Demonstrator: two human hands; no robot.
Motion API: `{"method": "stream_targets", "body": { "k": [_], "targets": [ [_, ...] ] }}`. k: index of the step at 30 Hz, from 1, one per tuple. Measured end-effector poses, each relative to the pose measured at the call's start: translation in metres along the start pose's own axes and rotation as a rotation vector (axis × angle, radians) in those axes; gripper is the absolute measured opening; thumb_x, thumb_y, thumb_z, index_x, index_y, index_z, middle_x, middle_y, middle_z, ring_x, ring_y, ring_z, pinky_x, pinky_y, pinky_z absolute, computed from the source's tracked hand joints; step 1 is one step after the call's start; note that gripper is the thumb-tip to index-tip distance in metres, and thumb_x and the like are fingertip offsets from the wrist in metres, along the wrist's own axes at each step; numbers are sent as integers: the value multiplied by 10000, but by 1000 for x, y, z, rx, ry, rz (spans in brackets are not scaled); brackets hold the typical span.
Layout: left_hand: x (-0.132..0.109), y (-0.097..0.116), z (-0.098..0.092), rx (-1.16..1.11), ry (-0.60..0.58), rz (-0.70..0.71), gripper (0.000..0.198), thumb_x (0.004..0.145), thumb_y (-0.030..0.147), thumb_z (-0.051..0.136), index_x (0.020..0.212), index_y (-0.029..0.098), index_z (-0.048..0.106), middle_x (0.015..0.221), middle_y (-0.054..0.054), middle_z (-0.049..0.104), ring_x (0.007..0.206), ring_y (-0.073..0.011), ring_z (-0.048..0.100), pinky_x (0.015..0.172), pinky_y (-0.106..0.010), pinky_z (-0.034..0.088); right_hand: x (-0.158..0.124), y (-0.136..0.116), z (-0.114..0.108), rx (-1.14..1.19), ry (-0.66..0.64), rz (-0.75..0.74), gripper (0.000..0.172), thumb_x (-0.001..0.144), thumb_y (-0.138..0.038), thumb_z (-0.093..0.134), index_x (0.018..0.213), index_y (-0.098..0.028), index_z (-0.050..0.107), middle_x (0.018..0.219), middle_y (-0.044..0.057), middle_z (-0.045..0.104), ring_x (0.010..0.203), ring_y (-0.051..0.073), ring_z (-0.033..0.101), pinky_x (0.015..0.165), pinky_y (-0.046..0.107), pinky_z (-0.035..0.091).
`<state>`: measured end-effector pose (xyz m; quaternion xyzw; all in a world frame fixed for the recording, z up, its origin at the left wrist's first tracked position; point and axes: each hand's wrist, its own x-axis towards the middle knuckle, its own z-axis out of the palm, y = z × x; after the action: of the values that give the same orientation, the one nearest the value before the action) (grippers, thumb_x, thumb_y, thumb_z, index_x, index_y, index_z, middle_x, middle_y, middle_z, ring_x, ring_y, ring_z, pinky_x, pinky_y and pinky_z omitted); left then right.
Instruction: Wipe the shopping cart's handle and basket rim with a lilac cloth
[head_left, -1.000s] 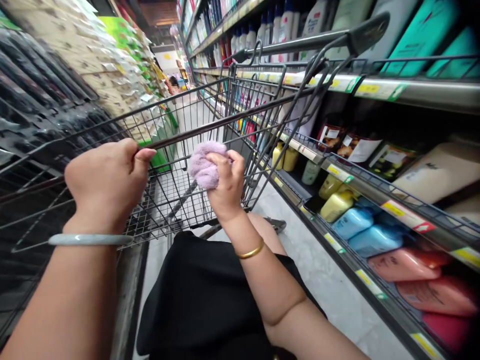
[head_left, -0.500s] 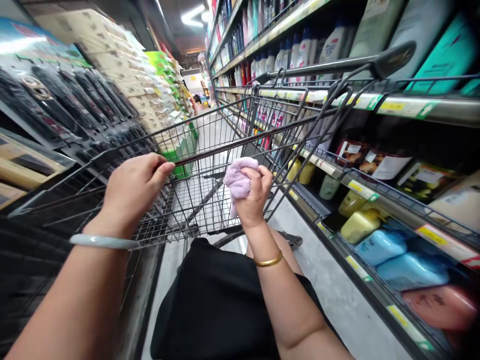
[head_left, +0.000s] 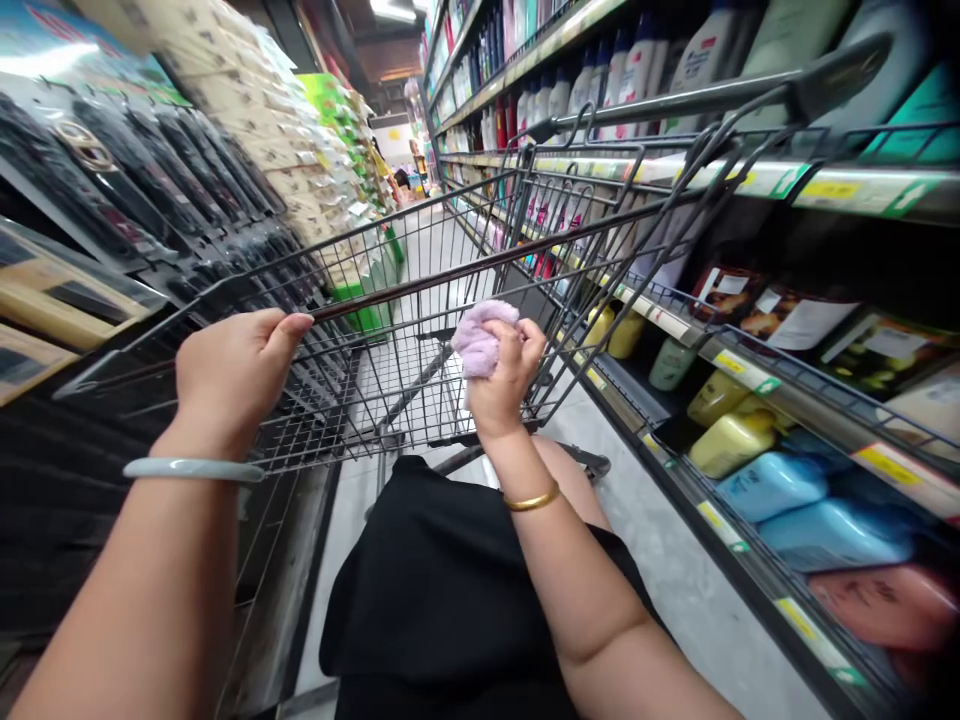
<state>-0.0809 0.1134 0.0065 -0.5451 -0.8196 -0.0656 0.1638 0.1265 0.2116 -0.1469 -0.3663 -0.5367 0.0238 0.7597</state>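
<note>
A dark wire shopping cart (head_left: pixel 420 275) stands across the aisle right in front of me, its push handle (head_left: pixel 675 105) pointing to the right. My left hand (head_left: pixel 232 370) is closed around the cart's top side rail, thumb lying along it. In my right hand (head_left: pixel 506 375) a bunched lilac cloth (head_left: pixel 484 338) is gripped, held up close to the cart's near side below the rail. Whether the cloth touches the wires I cannot tell. Through the mesh, the basket's bottom grid and the floor show.
Shelves with shampoo bottles (head_left: pixel 705 55) line the right side, with pump bottles (head_left: pixel 772 485) lying low. On the left hang dark packaged goods (head_left: pixel 150 170) beside stacked beige cartons (head_left: pixel 247 80). The aisle floor (head_left: pixel 431 225) runs on beyond the cart.
My left hand has slid left along the rail, away from the cloth. My right hand still grips the cloth and has risen slightly. The view has shifted a little.
</note>
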Motion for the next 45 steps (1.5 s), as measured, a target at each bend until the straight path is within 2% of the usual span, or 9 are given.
{"method": "stream_targets", "body": {
  "k": [3,6,13,19,23,28,34,41,45],
  "targets": [
    [0,3,2,49,126,16,592,936,652,156,751,270,569,743,-63,573,709,-234,479,613,-332,184,-23,-16,8,-13,-111,-73,273,867,-163,601,1114,-265,658,1231,84,453,1127,234,541,969,401,513],
    [4,4,4,40,117,3,585,952,636,195,727,233,554,722,-52,579,655,-205,460,586,-313,159,-29,-16,8,-54,-247,-159,248,879,-187,605,1089,-294,684,1219,70,474,1120,236,536,975,409,505],
    [12,7,9,117,139,29,617,989,623,191,775,200,586,783,-73,628,726,-215,539,567,-295,154,7,30,-16,-43,-23,28,255,849,-215,614,1098,-253,655,1203,79,442,1127,232,555,993,415,499],
    [17,8,11,109,133,53,653,993,622,177,869,196,656,912,-104,710,825,-254,619,579,-302,181,-17,36,-21,-29,-214,71,281,806,-176,593,1072,-251,646,1163,74,475,1089,226,583,963,406,525],
    [17,16,11,77,140,54,708,986,647,160,876,188,688,944,-123,730,853,-276,644,602,-314,221,32,29,-23,12,-51,26,343,780,-156,575,1109,-244,612,1193,77,448,1131,230,566,1010,440,497],
    [15,32,12,7,189,54,764,972,675,139,859,186,715,936,-154,741,864,-311,665,685,-356,335,94,14,-3,-43,-51,-122,336,831,-172,551,1153,-250,610,1211,86,459,1181,240,530,1029,444,472],
    [22,45,12,-44,172,76,714,971,664,198,905,193,730,939,-150,749,886,-333,690,724,-380,415,54,25,15,-144,-283,-195,282,804,-165,577,1053,-239,687,1127,73,505,1096,241,544,984,408,488],
    [29,57,10,-55,138,126,655,998,575,192,995,167,704,1007,-179,743,924,-339,700,715,-382,454,96,14,38,-51,-157,-18,349,776,-107,541,1073,-238,670,1126,55,504,1065,200,563,955,364,501],
    [34,64,11,-70,119,156,601,1008,529,210,1030,162,686,1054,-178,738,959,-316,697,733,-362,464,80,24,40,-55,-258,-10,348,735,-99,583,1047,-228,667,1139,63,515,1075,211,553,970,394,499]
  ]
}}
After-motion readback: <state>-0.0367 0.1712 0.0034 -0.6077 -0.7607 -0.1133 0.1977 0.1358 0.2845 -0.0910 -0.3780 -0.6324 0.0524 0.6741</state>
